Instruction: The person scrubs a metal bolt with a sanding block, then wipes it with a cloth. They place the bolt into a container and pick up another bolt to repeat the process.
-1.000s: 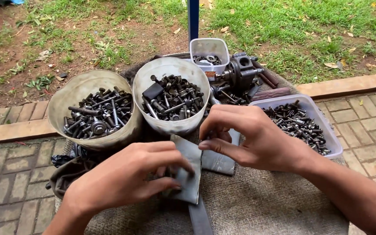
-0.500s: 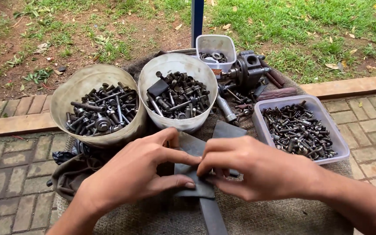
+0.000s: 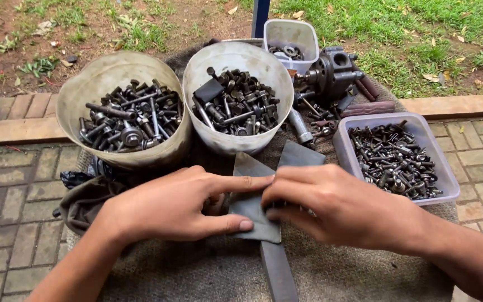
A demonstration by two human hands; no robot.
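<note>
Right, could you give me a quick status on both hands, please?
Left hand and right hand both pinching the grey rubber sheet on the burlap. Bolt tubs just beyond, nothing between.

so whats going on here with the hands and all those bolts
A person is pinching a flat grey rubber-like sheet with both hands on a burlap-covered surface. The left hand presses one edge, the right hand grips the middle. Behind stand two round tubs and a rectangular tray full of bolts.
</note>
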